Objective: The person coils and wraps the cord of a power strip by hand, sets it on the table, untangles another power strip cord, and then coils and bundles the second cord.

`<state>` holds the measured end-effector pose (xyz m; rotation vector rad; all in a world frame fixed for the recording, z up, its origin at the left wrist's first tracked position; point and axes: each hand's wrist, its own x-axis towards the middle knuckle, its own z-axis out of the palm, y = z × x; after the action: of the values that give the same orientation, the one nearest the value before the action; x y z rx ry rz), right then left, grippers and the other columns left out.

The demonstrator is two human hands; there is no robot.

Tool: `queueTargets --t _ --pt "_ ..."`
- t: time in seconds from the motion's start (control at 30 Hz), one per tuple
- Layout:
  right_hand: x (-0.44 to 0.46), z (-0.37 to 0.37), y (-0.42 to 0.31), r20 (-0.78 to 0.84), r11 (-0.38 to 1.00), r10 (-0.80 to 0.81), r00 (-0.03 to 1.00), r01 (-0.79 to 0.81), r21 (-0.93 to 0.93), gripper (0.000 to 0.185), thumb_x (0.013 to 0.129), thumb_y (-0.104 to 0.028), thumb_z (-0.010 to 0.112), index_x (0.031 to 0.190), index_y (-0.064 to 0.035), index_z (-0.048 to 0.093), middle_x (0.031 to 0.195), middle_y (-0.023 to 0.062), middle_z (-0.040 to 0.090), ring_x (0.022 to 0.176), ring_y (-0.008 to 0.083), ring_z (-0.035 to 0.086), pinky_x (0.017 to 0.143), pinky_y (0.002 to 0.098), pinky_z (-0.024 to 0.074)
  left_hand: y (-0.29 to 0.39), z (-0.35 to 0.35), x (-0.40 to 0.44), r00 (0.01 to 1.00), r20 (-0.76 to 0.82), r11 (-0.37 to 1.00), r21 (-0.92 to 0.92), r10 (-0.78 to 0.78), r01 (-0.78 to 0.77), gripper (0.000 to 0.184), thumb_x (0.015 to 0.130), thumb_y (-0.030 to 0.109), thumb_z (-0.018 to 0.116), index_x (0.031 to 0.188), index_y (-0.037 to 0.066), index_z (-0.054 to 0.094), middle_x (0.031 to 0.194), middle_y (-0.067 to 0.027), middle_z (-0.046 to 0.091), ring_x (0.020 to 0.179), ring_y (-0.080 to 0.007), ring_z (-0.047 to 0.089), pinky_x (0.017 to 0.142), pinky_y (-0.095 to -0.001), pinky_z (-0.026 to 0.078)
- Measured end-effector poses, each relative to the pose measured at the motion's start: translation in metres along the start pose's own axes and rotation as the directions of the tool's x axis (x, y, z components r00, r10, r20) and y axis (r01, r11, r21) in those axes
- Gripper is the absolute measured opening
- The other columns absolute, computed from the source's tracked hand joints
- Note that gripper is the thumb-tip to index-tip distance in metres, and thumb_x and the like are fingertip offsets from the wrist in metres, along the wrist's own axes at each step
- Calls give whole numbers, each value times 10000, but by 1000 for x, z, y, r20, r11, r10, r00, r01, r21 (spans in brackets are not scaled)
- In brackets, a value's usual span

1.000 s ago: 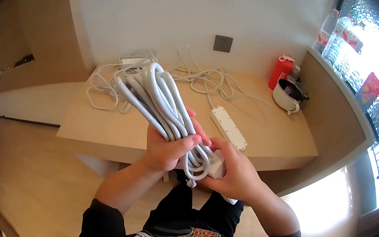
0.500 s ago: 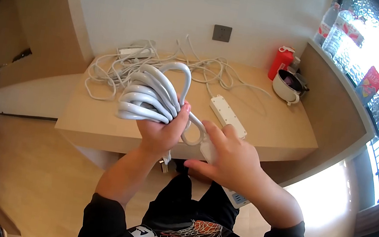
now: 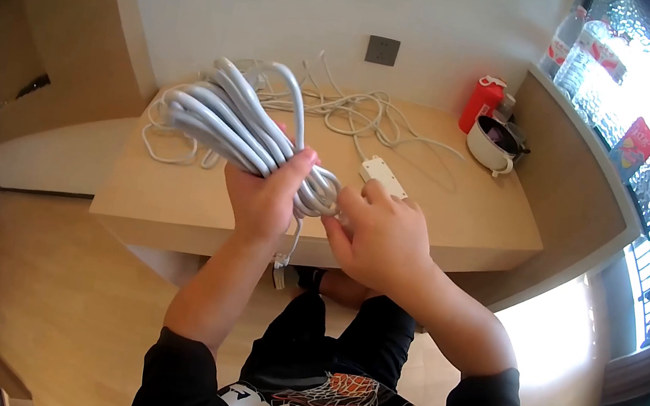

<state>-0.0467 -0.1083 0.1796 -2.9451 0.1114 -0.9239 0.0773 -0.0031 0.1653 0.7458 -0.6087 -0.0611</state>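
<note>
Left grip (image 3: 263,193) closed around a coiled grey-white cable (image 3: 224,115), my thumb across it; coil held up over the front of the bench (image 3: 477,206). Right grip (image 3: 383,238) curled at the coil's lower end; I cannot tell what it holds. Plug (image 3: 282,261) dangles below the coil. Beyond, on the bench: white power strip (image 3: 383,176), partly behind my right grip; loose cables (image 3: 372,117); pot (image 3: 486,150); red bottle (image 3: 480,106). Wall socket (image 3: 382,51) behind.
</note>
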Motion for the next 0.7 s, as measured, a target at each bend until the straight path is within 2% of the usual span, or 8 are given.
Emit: queueTargets --t 0.1,0.2,0.3,0.37,0.43,0.5,0.6,0.7 --pt "2 -3 2 128 996 -70 989 62 60 321 804 -373 707 904 -100 572 798 73 589 650 315 618 583 428 483 4 -10 4 979 53 964 -169 -199 205 307 824 -69 618 1099 28 523 867 -115 637 807 -251 681 737 -378 570" --pt "13 -16 4 584 929 133 801 -307 209 575 786 -500 721 1078 -24 582 915 174 640 886 354 649 749 450 511 -5 -20 -1 958 75 941 -184 -275 285 310 818 -71 626 1098 17 524 866 -114 645 823 -262 688 727 -379 578" --pt "6 -7 14 153 933 106 983 -152 325 876 708 -562 791 1272 28 473 1068 230 648 1023 372 640 875 457 496 -7 -26 -9 930 237 945 -102 -281 312 303 809 -47 662 1077 20 537 847 -109 656 816 -245 689 692 -376 584" --pt "26 -21 6 35 789 124 992 -119 603 810 687 -420 853 1261 8 474 1094 170 628 1028 285 625 904 402 490 -13 -26 -18 894 327 946 1 -306 324 384 767 -16 705 1114 22 543 850 -97 664 815 -222 682 712 -361 569" --pt "40 -32 -12 35 591 167 985 -129 796 768 663 -304 894 1241 -7 484 1085 122 620 1006 216 614 902 365 492 -1 -9 -30 859 476 955 295 -187 45 453 737 -4 710 1156 14 538 851 -81 667 840 -217 676 747 -357 553" --pt "49 -36 -27 150 374 164 975 -202 905 733 637 -213 912 1213 -17 503 1041 87 624 958 164 607 867 347 503 -6 -8 -29 752 645 913 377 -138 -155 574 683 35 719 1222 8 524 948 -69 669 946 -207 653 826 -357 521" --pt "51 -31 -28 178 300 213 961 -237 924 619 662 -107 870 1170 -28 526 977 74 636 911 129 614 812 311 516 4 14 -36 893 432 967 254 -124 12 599 670 65 732 1231 23 525 1064 -89 647 1019 -196 631 852 -362 512" --pt "50 -13 -22 105 227 288 952 -175 958 516 701 -39 805 1140 -22 536 910 77 637 819 133 634 731 321 538 3 10 -35 864 432 924 372 -258 90 593 658 83 733 1211 22 530 1159 -104 609 1083 -200 602 891 -366 496"
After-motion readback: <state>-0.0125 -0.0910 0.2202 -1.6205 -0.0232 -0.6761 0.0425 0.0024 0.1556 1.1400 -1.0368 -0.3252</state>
